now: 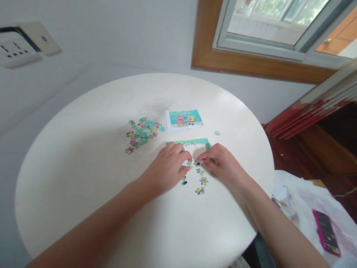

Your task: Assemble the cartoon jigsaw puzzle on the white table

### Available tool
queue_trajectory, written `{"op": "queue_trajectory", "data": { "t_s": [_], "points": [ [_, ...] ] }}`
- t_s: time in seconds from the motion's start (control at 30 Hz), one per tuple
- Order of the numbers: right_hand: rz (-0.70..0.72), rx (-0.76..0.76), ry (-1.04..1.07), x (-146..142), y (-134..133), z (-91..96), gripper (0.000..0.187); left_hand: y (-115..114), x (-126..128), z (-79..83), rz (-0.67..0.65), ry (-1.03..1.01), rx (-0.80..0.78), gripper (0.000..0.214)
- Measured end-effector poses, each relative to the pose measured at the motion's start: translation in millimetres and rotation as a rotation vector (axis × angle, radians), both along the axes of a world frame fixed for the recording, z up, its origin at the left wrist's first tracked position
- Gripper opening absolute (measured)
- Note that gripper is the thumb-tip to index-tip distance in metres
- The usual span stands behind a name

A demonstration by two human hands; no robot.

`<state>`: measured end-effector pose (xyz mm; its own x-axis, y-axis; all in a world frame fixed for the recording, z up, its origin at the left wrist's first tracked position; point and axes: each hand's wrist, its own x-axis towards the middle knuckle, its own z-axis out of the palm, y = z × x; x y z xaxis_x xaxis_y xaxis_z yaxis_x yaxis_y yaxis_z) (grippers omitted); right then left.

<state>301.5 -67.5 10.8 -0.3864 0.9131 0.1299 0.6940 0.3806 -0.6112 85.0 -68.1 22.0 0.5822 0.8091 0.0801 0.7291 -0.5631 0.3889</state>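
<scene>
My left hand [172, 163] pinches a small pale green jigsaw piece [190, 163] between thumb and fingers. Close beside it, my right hand [217, 160] is closed on a dark-and-white jigsaw piece [198, 163]. Both hands are over a partly joined jigsaw border [192, 141], whose teal top edge shows behind them; its sides are mostly hidden by my hands. Several loose pieces lie just below, among them a yellow-and-purple piece [200, 191], a green-and-red piece [203, 181] and a piece with a black spot [184, 181].
A heap of mixed jigsaw pieces [143, 132] lies left of a printed cartoon picture [185, 119] on the round white table [83, 167]. One pale piece [217, 133] sits apart at the right. Beyond the table's right edge, a pink-cased phone [327, 232] rests on white plastic.
</scene>
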Motion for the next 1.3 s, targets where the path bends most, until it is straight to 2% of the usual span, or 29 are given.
{"op": "queue_trajectory", "data": {
  "t_s": [0.5, 0.73, 1.0, 1.3],
  "points": [
    [0.026, 0.036, 0.005, 6.9, 1.9, 0.6, 0.018, 2.1, -0.4, -0.5, -0.001, 0.007, -0.002, 0.015],
    [0.067, 0.103, -0.037, 9.5, 3.1, 0.4, 0.016, 2.1, -1.4, 0.8, 0.003, 0.018, -0.016, 0.015],
    [0.072, 0.102, -0.13, 14.0, 0.1, 6.3, 0.016, 0.9, 0.2, 5.7, 0.008, 0.041, -0.031, 0.016],
    [0.123, 0.12, -0.17, 14.2, 1.7, -1.4, 0.016, 1.6, 1.3, 2.4, 0.012, 0.038, -0.022, 0.016]
  ]
}}
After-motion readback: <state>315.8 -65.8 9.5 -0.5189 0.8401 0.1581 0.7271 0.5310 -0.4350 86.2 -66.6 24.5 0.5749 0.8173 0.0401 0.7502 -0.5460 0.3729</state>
